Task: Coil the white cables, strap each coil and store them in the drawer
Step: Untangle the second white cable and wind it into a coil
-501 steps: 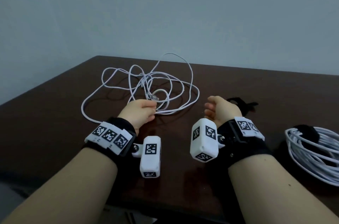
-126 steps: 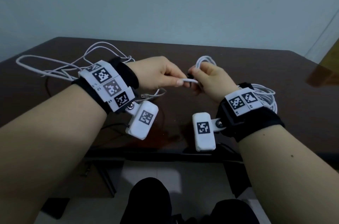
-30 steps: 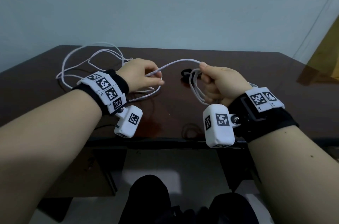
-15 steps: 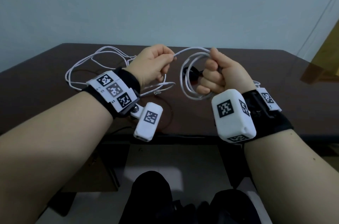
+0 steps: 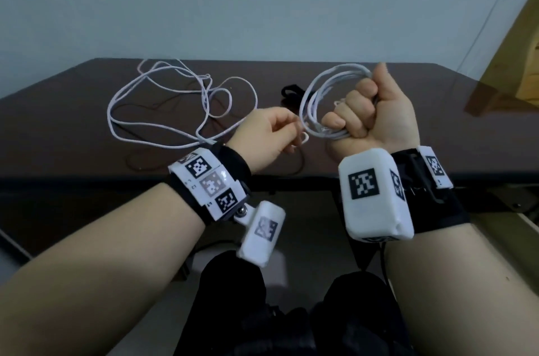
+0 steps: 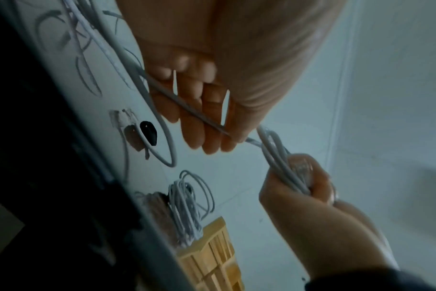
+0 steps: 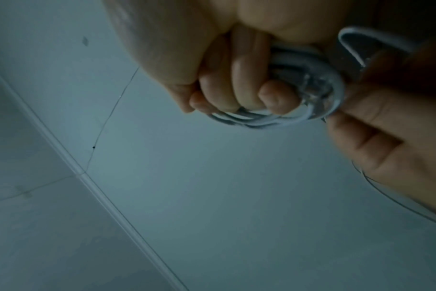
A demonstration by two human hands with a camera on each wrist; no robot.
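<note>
My right hand [image 5: 357,110] is raised in a fist around a small coil of white cable [image 5: 313,99], with several loops standing out to its left. Beside the coil's lower edge, my left hand [image 5: 293,134] pinches the free strand of the same cable. The rest of the cable [image 5: 175,110] lies in loose loops on the dark table [image 5: 58,128]. In the left wrist view the strand [image 6: 187,107] runs across my left fingers [image 6: 209,126] to the coil [image 6: 276,157]. The right wrist view shows my curled fingers [image 7: 236,88] around the loops [image 7: 311,82].
A black strap [image 5: 290,93] lies on the table behind the coil. The left wrist view shows another white coil [image 6: 187,206] on the table, bound with a dark strap, next to a wooden piece of furniture [image 6: 212,248]. That furniture [image 5: 519,58] stands at the right.
My left hand has come down from the top of the coil to its lower edge, bringing the strand with it. My right hand keeps its grip, and the coil has gained a loop.
</note>
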